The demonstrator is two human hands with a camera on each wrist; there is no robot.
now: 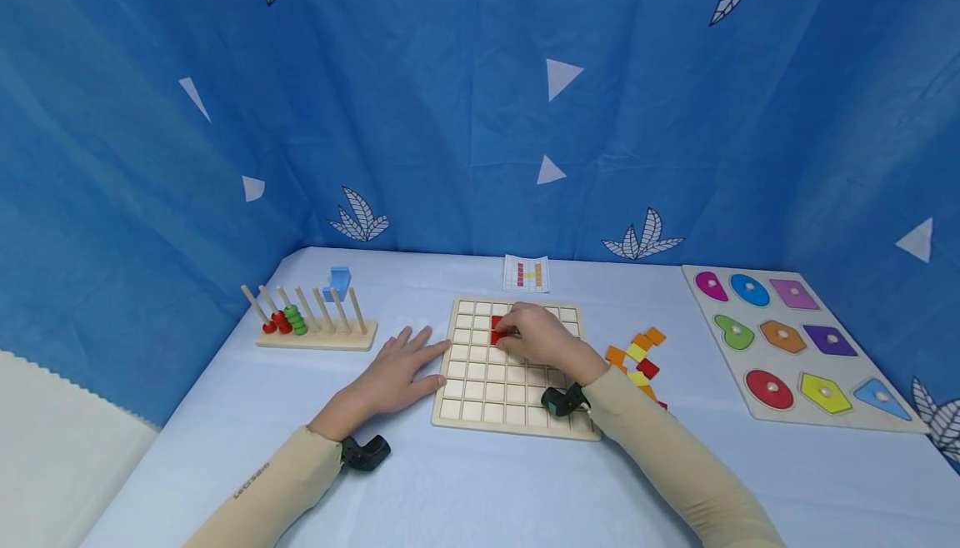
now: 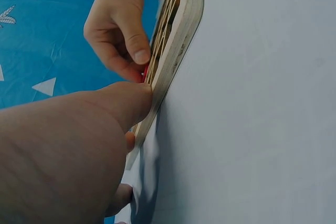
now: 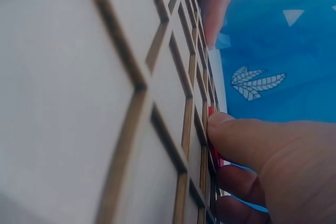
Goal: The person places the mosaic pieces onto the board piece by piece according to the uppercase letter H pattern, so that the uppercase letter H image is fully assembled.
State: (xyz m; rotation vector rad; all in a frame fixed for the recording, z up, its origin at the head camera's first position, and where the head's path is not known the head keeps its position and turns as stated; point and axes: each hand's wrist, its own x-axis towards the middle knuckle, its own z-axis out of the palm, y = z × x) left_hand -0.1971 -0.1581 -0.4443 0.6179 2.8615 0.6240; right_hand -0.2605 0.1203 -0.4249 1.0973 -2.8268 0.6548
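Apparently, the right hand [image 1: 538,334] is pinching a red tile [image 1: 495,338] on the board [image 1: 475,390] beneath it, the left hand [image 1: 393,373] is lying spread at the board's edge, and pressing level should seat the tile.

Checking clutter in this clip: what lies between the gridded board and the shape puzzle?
The head view shows loose orange, yellow and red tiles there, with the right sleeve crossing part of the stretch.

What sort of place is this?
Perhaps a makeshift play or filming corner: a patterned blue cloth backdrop hangs behind a white-covered table. On it are a wooden grid board, a colourful shape puzzle and a peg stand with rings.
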